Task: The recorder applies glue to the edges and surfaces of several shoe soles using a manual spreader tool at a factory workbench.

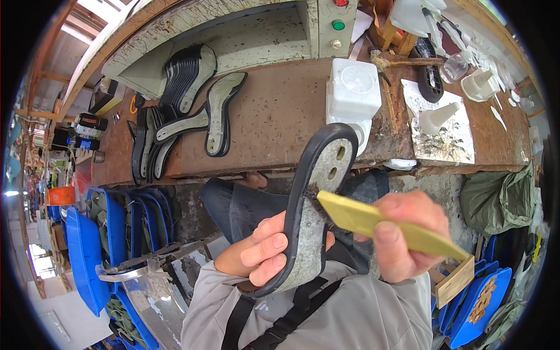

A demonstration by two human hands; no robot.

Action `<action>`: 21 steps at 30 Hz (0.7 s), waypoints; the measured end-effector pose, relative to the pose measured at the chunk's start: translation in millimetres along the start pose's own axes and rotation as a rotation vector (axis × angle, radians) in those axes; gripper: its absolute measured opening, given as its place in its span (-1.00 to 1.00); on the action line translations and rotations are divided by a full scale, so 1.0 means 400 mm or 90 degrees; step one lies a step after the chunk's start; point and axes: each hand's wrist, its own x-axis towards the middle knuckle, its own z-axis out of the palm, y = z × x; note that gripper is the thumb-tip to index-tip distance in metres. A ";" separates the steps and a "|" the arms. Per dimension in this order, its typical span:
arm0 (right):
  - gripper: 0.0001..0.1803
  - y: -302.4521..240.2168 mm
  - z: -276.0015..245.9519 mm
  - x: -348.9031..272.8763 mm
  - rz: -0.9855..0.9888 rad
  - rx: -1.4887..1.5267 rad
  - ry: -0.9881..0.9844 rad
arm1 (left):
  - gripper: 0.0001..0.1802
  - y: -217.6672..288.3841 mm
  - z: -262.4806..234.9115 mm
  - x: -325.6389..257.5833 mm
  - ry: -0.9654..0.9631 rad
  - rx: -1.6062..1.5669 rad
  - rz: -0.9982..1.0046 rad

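Observation:
My left hand (265, 251) grips a long shoe sole (315, 233) from its left side, fingers wrapped over the edge. The sole has a thick black rim, a mottled grey face and two oval holes near its rounded upper end. It is held tilted upright before my chest. In my right hand (408, 233) is a flat brush (379, 221) with a pale yellow handle, pinched between thumb and fingers. Its dark bristles touch the grey face around mid-length. My left thumb is mostly hidden behind the sole.
Similar soles (189, 81) stand stacked on the brown bench (268, 111), at its left. A white plastic container (354, 87) sits mid-bench. Right of it are a hammer (408, 60) and a stained paper sheet (449, 140) bearing a white cone-shaped piece. Blue bins (84, 256) flank me.

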 end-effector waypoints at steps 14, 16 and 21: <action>-0.77 -0.006 0.011 0.012 -0.048 -0.072 0.046 | -0.21 0.001 0.000 0.032 0.043 -0.100 -0.026; -0.77 -0.002 0.010 0.013 -0.056 -0.066 0.026 | -0.21 -0.001 -0.003 0.033 0.039 -0.092 -0.022; -0.79 0.002 0.013 0.007 -0.087 -0.044 -0.019 | -0.22 -0.003 0.017 0.030 0.092 -0.147 -0.017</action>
